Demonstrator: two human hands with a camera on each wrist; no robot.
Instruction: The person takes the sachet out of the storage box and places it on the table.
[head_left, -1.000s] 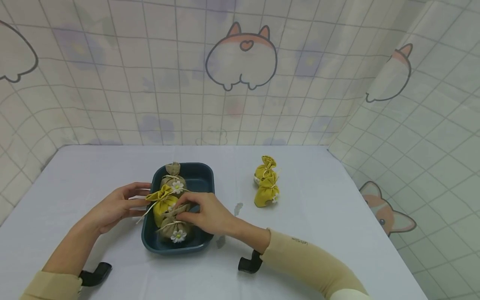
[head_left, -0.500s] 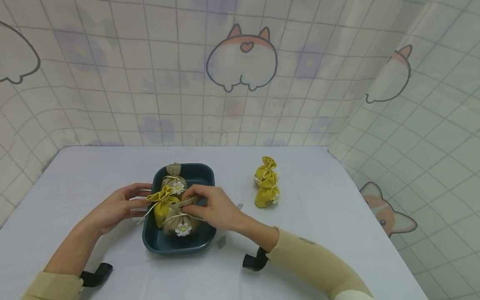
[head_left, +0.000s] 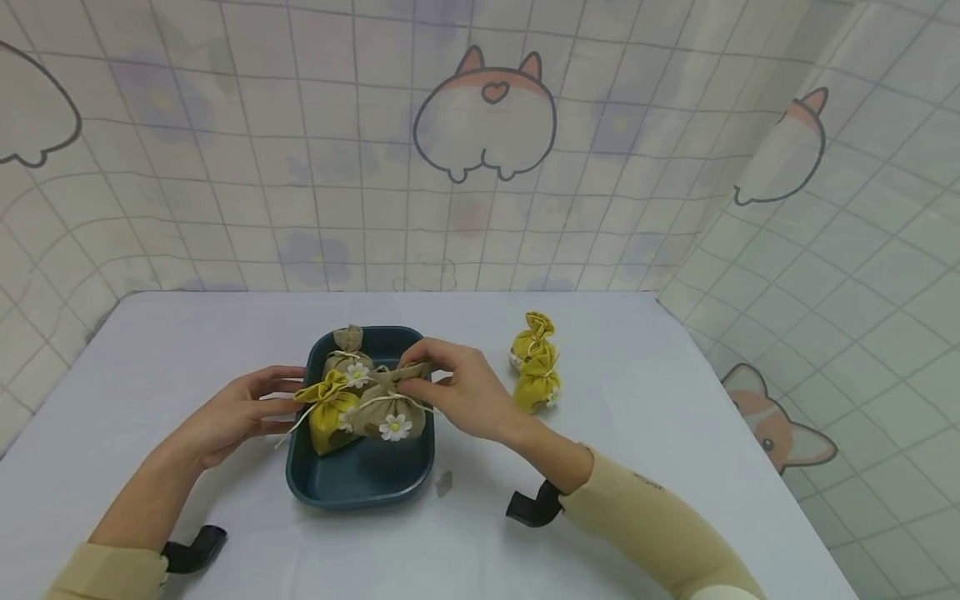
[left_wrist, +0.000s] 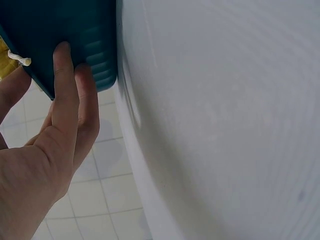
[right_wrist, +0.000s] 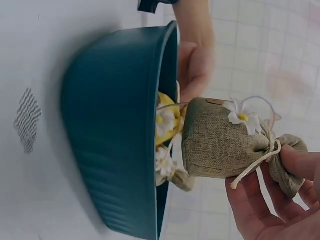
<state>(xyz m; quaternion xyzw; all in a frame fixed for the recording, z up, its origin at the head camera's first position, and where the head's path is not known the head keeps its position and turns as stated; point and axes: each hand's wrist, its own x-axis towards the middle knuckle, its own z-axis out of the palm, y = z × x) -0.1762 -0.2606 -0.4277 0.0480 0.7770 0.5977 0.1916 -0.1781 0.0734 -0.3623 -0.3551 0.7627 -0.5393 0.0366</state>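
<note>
By its gathered neck, my right hand [head_left: 468,387] pinches a grey-brown cloth drawstring pouch [right_wrist: 215,140] with a white flower. The right wrist view shows this pouch raised above the rim of the dark teal tray [right_wrist: 112,130]. Against the tray's left wall my left hand [head_left: 240,412] rests with extended fingers; in the left wrist view its fingertips touch the outer side. Inside the tray lie a yellow pouch [head_left: 326,425] and, at the back, another grey-brown pouch [head_left: 347,360]. The held pouch hides part of the yellow one in the head view.
Two yellow pouches [head_left: 536,379] stand close together on the white table [head_left: 637,450], right of the tray. Black curved pieces [head_left: 197,550] are attached at both wrists. A checked curtain [head_left: 480,217] with cartoon animals hangs behind the table.
My right hand has lifted the grey-brown pouch from the tray's front, moving it up and to the right. The left hand has stayed at the tray's left wall.
</note>
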